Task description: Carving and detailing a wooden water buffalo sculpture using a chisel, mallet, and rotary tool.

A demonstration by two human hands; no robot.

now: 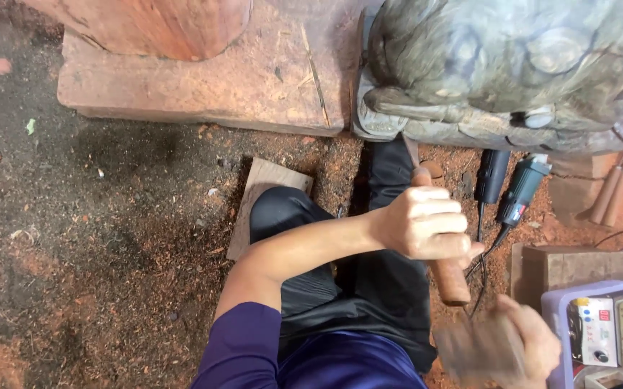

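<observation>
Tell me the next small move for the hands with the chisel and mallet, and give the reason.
Probably bring the wooden mallet onto the chisel handle's butt end. The left hand grips the chisel, its blade tip set against the lower edge of the grey-green carved wood piece, while the right hand holds the motion-blurred mallet just below the handle end, apart from it.

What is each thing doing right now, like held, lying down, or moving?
Left hand: closed around the chisel.
Chisel: held, blade tip against the carving.
Right hand: gripping the mallet.
Mallet: held, blurred.
Carving: resting on the ground.
Two power tools: lying on the sawdust, unheld.
Spare chisels: lying unheld.
</observation>
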